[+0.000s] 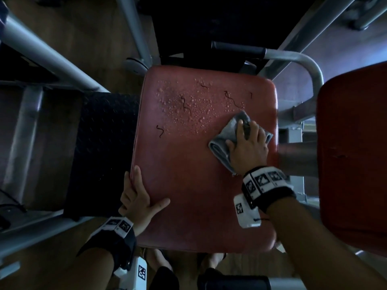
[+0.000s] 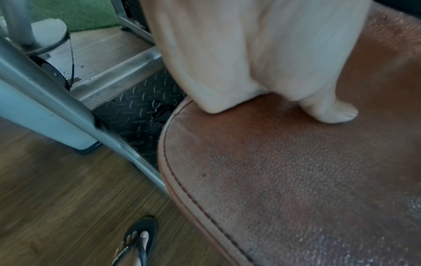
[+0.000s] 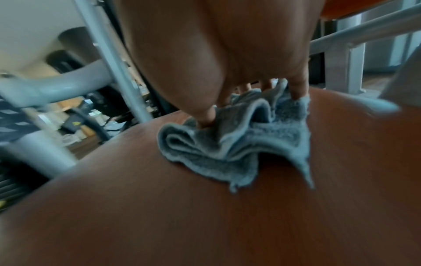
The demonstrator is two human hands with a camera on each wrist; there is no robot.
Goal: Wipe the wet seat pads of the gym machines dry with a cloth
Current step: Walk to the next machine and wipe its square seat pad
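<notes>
A red seat pad point(image 1: 188, 174) fills the middle of the head view. Water drops point(image 1: 188, 109) cover its far middle part, and some dark squiggly marks lie among them. My right hand point(image 1: 247, 147) presses a crumpled grey cloth point(image 1: 226, 130) flat onto the pad's right side, fingers spread. In the right wrist view the fingertips dig into the bunched cloth point(image 3: 239, 144) on the pad point(image 3: 205, 216). My left hand point(image 1: 138, 197) rests on the pad's near-left edge, fingers along the rim. The left thumb point(image 2: 335, 113) lies on the leather point(image 2: 284, 180).
A second red pad point(image 1: 354, 153) stands close on the right. Grey steel frame tubes point(image 1: 41, 49) run on the left, and a bent bar with a black grip point(image 1: 238, 49) runs behind. A black tread plate point(image 1: 104, 143) lies left of the seat. My sandalled foot point(image 2: 136, 243) is on the wood floor.
</notes>
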